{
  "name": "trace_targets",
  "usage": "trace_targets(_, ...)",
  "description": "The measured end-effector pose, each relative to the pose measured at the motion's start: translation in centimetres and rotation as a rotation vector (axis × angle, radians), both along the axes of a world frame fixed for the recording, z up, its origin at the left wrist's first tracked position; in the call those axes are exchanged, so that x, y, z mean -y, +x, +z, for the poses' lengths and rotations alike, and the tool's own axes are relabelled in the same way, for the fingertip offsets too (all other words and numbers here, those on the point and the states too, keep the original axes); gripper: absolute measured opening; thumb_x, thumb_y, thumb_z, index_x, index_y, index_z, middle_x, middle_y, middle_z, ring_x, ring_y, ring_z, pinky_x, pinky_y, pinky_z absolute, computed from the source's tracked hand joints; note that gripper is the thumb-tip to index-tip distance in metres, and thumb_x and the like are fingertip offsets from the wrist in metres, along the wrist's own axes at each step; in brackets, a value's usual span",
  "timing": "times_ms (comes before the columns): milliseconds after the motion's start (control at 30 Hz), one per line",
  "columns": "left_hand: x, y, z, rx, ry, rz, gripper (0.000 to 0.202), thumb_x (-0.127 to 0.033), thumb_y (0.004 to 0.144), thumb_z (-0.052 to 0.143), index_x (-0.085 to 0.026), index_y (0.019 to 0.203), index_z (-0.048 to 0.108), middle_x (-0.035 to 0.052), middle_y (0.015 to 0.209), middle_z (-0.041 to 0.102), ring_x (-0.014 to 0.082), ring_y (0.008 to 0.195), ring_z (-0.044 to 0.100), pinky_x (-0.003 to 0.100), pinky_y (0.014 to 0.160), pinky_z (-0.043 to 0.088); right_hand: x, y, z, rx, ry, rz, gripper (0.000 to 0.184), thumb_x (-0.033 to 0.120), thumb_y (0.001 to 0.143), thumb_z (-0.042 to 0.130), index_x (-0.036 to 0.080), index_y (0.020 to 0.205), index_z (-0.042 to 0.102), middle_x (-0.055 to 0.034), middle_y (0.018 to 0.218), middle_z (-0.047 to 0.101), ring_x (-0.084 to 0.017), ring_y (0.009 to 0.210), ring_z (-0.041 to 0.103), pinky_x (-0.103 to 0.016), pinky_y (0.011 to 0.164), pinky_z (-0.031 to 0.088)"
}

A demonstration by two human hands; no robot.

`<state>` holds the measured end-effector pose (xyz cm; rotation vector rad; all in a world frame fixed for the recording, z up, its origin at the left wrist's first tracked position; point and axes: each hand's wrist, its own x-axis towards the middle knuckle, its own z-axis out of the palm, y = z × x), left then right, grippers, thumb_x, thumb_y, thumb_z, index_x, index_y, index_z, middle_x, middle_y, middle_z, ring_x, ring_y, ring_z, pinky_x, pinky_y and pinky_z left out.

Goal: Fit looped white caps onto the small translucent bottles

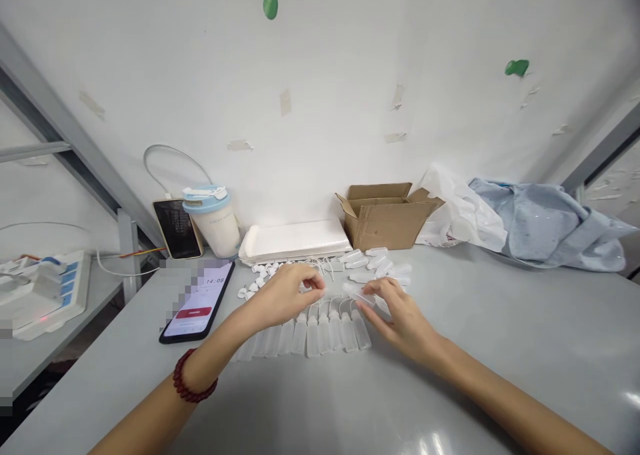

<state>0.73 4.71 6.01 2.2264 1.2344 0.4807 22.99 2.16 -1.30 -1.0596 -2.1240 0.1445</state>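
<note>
Between the thumb and fingers of my right hand (397, 315) is a small translucent plastic tube (356, 293), tilted above the table. My left hand (293, 293) faces it with thumb and fingertips drawn together; whatever is in that pinch is too small to make out. Below both hands lies a row of similar tubes with white string loops (324, 335), side by side. Small white caps (254, 285) are scattered by my left hand, partly hidden behind it. More loose tubes (377, 258) lie in a loose pile beyond my right hand.
A stack of white envelopes (300, 236) and an open cardboard box (385, 221) stand along the wall. To the left are a lit phone (200, 301), a lidded cup (215, 225) and a second phone (177, 228). A plastic bag (465, 215) and blue fabric (545, 225) lie right.
</note>
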Motion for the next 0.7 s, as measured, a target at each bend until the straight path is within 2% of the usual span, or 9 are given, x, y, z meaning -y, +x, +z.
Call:
trace_targets(267, 0.6, 1.3, -0.8, 0.192, 0.004, 0.077, 0.013, -0.019, 0.078, 0.053, -0.019, 0.076, 0.066, -0.0020, 0.077, 0.068, 0.0127, 0.071, 0.058, 0.022, 0.063, 0.041, 0.8, -0.3, 0.0, -0.019, 0.042, 0.072, 0.024, 0.021, 0.088, 0.048, 0.019, 0.110, 0.039, -0.0094, 0.093, 0.057, -0.021, 0.087, 0.054, -0.036, 0.074, 0.052)
trace_targets(433, 1.5, 1.9, -0.5, 0.195, 0.033, 0.082, 0.012, -0.018, 0.079, 0.053, -0.018, 0.076, 0.065, -0.0018, 0.076, 0.067, 0.0120, 0.069, 0.057, 0.022, 0.063, 0.042, 0.9, -0.5, 0.1, 0.045, 0.066, 0.092, 0.025, 0.019, 0.089, 0.047, 0.018, 0.111, 0.039, -0.0083, 0.088, 0.060, -0.021, 0.081, 0.055, -0.039, 0.072, 0.049)
trace_targets(600, 2.1, 2.3, -0.5, 0.178, 0.082, 0.059, 0.013, -0.016, 0.080, 0.052, -0.018, 0.082, 0.065, 0.0000, 0.080, 0.067, 0.0132, 0.074, 0.059, 0.023, 0.067, 0.044, 1.1, -0.6, 0.2, 0.053, 0.011, 0.075, 0.022, 0.021, 0.090, 0.045, 0.017, 0.111, 0.040, -0.0056, 0.079, 0.058, -0.019, 0.071, 0.053, -0.035, 0.064, 0.049)
trace_targets(700, 2.1, 2.6, -0.8, 0.160, 0.140, 0.035, 0.015, -0.014, 0.081, 0.050, -0.018, 0.086, 0.064, 0.0012, 0.083, 0.067, 0.0144, 0.077, 0.059, 0.025, 0.070, 0.045, 1.1, -0.6, 0.0, 0.030, -0.029, 0.067, 0.029, 0.022, 0.090, 0.045, 0.017, 0.118, 0.037, -0.0063, 0.080, 0.057, -0.019, 0.075, 0.055, -0.034, 0.066, 0.050)
